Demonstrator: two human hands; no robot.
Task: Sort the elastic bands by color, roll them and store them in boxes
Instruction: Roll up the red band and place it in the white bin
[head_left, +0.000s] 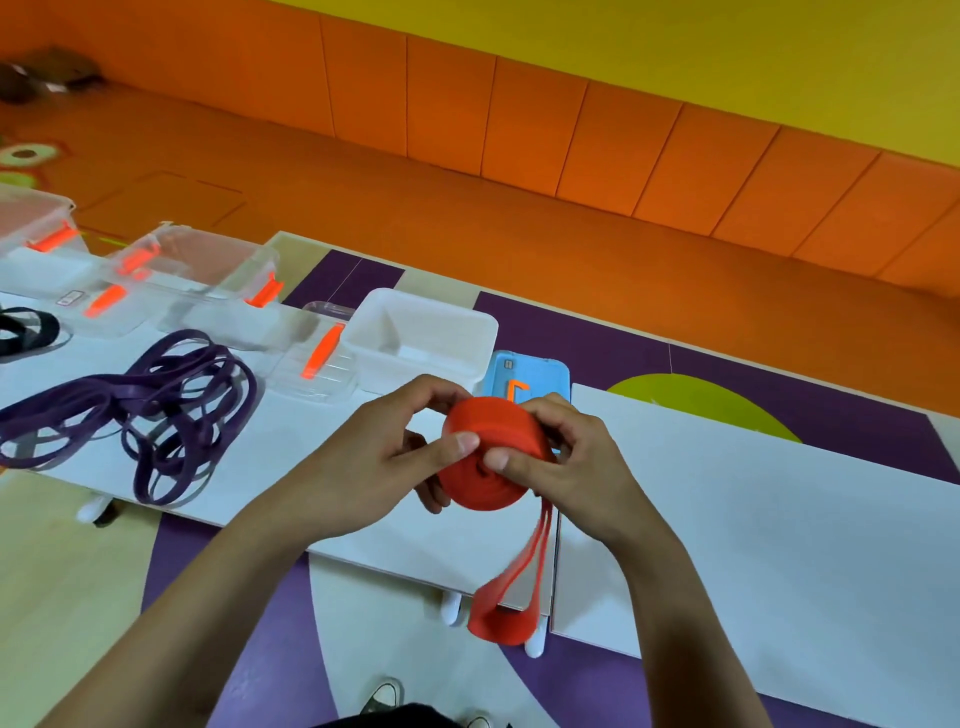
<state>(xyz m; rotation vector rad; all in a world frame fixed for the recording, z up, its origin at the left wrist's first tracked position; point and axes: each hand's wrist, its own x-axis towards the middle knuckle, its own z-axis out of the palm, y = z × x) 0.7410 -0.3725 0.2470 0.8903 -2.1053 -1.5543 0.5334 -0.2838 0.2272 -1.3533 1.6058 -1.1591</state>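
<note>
Red band roll (491, 457), purple bands (150, 410), white box (421, 338), blue lid (530, 376), orange floor (467, 208).

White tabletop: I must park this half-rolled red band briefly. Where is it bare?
The right white table panel, right of the blue plastic lid, is bare. A smaller strip lies between the tangled purple elastic bands and the left hand gripping the red elastic band. Crowded: the left panel's far edge, with clear plastic boxes and the white open tub.
</note>
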